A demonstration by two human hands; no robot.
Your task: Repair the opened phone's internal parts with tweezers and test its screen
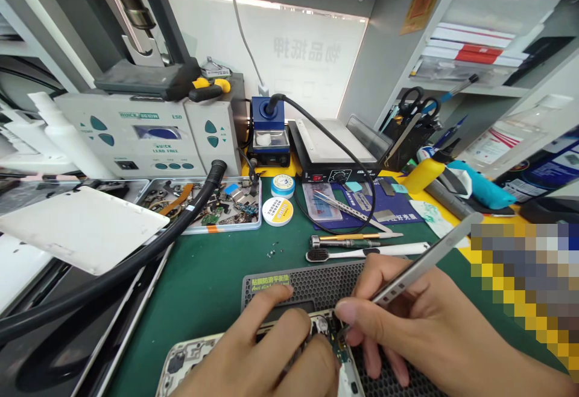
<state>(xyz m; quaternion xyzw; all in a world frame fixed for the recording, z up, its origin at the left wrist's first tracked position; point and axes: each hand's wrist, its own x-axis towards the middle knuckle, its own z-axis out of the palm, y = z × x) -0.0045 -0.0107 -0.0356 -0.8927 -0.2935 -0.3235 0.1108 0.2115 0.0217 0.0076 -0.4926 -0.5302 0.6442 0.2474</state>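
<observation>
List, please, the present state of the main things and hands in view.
Device: opened, insides exposed
Held tweezers: slanted, tips down
Left hand: over the device
Right hand: pinching the tweezers
Parts tray: uncovered, filled
Toothbrush: lying flat
Station display: dark, no readable digits
Red switch: on or off unclear

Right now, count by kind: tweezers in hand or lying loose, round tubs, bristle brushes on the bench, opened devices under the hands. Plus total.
Tweezers: 2 (held tweezers in the right hand; loose tweezers)
Round tubs: 2 (blue tub; yellow-and-white tub)
Bristle brush: 1
Opened device: 1
Total: 6
</observation>
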